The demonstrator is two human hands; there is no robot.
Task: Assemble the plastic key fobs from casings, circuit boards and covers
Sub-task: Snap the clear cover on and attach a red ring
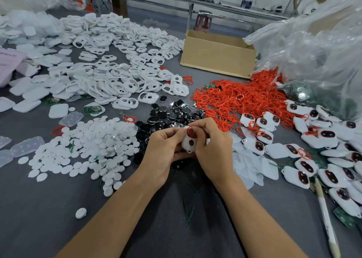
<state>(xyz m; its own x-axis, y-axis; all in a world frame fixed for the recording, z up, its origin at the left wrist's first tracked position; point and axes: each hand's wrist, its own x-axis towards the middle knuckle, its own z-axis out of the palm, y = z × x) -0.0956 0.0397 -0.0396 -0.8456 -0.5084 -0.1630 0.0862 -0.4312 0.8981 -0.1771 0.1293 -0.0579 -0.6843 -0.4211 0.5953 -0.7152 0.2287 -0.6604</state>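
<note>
Both hands meet over the middle of the grey table around one white key fob casing (188,144). My left hand (164,150) grips it from the left and below. My right hand (211,146) pinches a red ring (190,131) at the casing's upper opening. A heap of white open casings (109,77) lies at the back left. White round covers (94,146) are piled left of my hands, black round pieces (170,112) lie just behind them. Red rings (235,97) are heaped at the right. Assembled fobs (313,155) lie at the far right.
A cardboard box (217,55) stands at the back centre. Large clear plastic bags (317,48) rise at the back right. A white pen-like stick (325,216) lies at the right front. Green circuit boards (92,109) lie among flat white backs at the left. A person is at a far bench.
</note>
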